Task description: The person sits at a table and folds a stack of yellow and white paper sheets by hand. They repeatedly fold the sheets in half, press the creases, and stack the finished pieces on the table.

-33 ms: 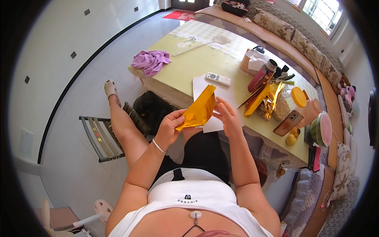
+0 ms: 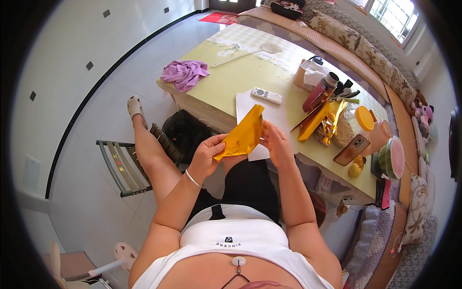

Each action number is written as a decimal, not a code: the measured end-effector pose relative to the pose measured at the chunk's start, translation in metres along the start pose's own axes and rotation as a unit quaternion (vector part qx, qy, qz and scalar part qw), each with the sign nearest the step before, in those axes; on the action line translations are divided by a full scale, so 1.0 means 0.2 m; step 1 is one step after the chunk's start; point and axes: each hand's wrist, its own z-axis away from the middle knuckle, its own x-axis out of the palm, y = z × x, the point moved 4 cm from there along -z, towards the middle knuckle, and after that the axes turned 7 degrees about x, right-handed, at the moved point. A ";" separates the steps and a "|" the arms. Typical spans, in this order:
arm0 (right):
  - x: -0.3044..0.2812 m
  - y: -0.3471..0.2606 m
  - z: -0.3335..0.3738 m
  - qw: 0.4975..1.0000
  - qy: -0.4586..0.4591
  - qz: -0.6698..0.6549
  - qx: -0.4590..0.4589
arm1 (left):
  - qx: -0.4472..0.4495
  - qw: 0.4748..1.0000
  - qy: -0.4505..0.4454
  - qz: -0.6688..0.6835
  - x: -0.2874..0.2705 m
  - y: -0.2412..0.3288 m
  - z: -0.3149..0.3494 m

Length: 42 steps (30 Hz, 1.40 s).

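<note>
Gold foil [image 2: 242, 134] up in front of the lap, tilted by the table's [image 2: 219, 91] near edge, and the left hand [image 2: 208, 152] has it pinched at the lower left, thumb on top! Over at the right side, the right hand [image 2: 277, 143] brings bent fingers to the foil's edge; whether they grip it, I cannot tell. Beyond it, white paper [image 2: 246, 102] on the table, remote [image 2: 266, 96] at its far edge. Purple cloth [image 2: 185, 74] bunched on the left, swatter [image 2: 269, 48] farther back. And on the right: an upright bottle [image 2: 316, 95], gold sheets [image 2: 312, 126], a yellow-lidded jar [image 2: 345, 129] and a phone [image 2: 350, 150]!
</note>
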 end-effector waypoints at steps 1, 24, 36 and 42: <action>0.02 0.03 -0.02 0.999 -0.024 -0.020 0.015 | 0.003 1.000 -0.001 0.008 -0.04 -0.02 0.02; 0.21 0.20 0.00 0.995 -0.030 0.057 0.074 | 0.187 0.750 0.019 -0.635 0.09 0.23 0.07; 0.20 0.19 0.04 0.985 0.003 0.145 0.094 | 0.027 0.974 0.058 -0.217 -0.08 0.13 0.08; 0.21 0.18 0.03 0.989 0.071 0.116 0.058 | -0.006 0.987 0.041 -0.156 -0.13 0.12 0.11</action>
